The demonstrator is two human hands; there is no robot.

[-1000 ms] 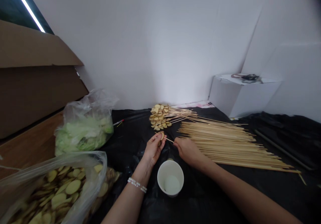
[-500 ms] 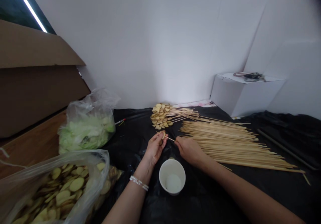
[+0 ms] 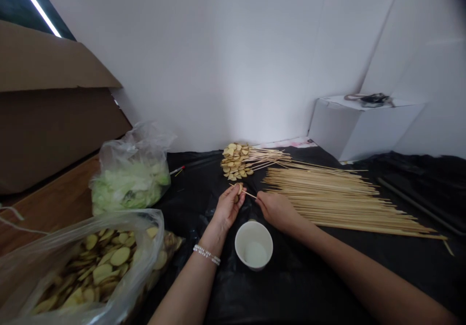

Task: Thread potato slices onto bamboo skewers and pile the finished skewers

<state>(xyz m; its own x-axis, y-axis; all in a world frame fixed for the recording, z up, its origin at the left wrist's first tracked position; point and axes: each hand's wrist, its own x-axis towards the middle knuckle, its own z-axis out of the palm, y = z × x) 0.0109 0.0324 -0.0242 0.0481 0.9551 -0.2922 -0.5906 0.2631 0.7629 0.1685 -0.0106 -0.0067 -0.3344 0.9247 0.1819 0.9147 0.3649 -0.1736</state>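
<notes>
My left hand [image 3: 227,208] pinches a small stack of potato slices [image 3: 239,187] at its fingertips. My right hand [image 3: 275,209] grips a thin bamboo skewer [image 3: 249,194] whose tip runs into those slices. Both hands hover over the black sheet, just behind a white paper cup [image 3: 254,244]. Finished skewers of potato slices [image 3: 236,161] lie beyond the hands. A broad pile of bare bamboo skewers [image 3: 338,197] stretches to the right of my right hand.
A clear bag of potato slices [image 3: 91,266] sits at the near left, and a bag of green leaves [image 3: 129,181] behind it. Brown cardboard [image 3: 47,106] stands at the left. A white box [image 3: 360,123] is at the back right. A red-tipped pen [image 3: 177,170] lies near the wall.
The view has shifted slightly, so everything sits a little higher and to the right. Both hands keep the same grip on slices and skewer.
</notes>
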